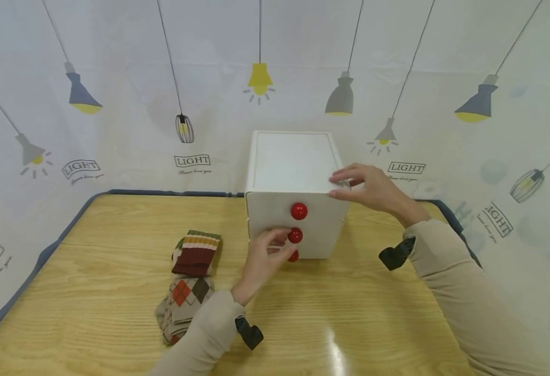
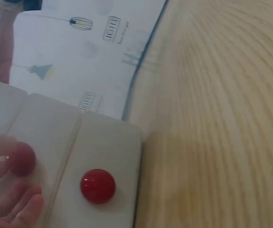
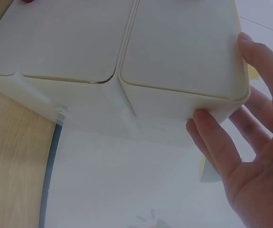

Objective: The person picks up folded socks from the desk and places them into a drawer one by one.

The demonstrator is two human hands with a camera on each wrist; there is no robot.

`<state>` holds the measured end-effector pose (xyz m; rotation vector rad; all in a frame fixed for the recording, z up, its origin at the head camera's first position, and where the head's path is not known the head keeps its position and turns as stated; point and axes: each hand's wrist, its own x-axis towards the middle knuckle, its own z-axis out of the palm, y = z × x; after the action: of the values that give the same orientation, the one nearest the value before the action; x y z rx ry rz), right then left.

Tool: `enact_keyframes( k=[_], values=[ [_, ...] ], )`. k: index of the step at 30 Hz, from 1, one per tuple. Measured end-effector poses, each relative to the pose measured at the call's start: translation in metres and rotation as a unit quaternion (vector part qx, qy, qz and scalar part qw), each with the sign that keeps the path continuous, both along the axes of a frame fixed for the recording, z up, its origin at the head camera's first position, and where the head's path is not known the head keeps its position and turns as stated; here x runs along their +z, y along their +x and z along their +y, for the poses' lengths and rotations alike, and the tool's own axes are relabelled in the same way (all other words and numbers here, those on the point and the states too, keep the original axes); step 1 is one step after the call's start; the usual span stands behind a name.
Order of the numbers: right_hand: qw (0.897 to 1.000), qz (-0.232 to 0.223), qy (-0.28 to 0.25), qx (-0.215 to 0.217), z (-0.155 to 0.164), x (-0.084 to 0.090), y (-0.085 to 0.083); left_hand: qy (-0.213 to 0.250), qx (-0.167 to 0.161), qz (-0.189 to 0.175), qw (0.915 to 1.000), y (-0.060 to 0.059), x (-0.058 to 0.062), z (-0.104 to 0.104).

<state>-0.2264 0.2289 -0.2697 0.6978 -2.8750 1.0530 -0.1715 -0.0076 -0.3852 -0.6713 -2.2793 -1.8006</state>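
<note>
A white drawer cabinet (image 1: 289, 162) stands on the table, its front bearing three round red knobs. My left hand (image 1: 266, 259) is at the middle red knob (image 1: 296, 236), pinching it between fingers and thumb. In the left wrist view that knob (image 2: 23, 160) shows beside my fingertips, and the lowest knob (image 2: 98, 186) is untouched. On the cabinet's upper right front corner rests my right hand (image 1: 373, 189), its fingers spread and fairly straight. The right wrist view shows these fingers (image 3: 217, 137) against the cabinet's side and edge.
Left of the cabinet lie a folded striped sock bundle (image 1: 197, 254) in maroon, green and yellow and a folded argyle sock bundle (image 1: 188, 303). Behind the wooden table (image 1: 341, 313) hangs a pale cloth (image 1: 209, 94) printed with lamps.
</note>
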Motion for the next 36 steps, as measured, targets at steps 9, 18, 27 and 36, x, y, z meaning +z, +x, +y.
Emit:
enact_keyframes(
  k=[9, 18, 27, 36],
  values=[
    [1.000, 0.014, 0.000, 0.000, 0.000, -0.001, 0.000, -0.008, 0.028, 0.004, 0.9996, -0.020, -0.036, 0.015],
    [1.000, 0.008, -0.005, 0.001, -0.002, 0.001, 0.001, 0.012, 0.012, -0.047, 0.9988, 0.007, -0.001, 0.010],
    [1.000, 0.004, -0.002, -0.005, -0.002, 0.000, 0.000, -0.015, -0.039, -0.019, 0.9990, 0.046, -0.002, -0.001],
    [1.000, 0.001, -0.011, -0.002, -0.002, -0.001, 0.000, -0.001, -0.075, 0.087, 0.9934, 0.081, -0.013, -0.007]
  ],
)
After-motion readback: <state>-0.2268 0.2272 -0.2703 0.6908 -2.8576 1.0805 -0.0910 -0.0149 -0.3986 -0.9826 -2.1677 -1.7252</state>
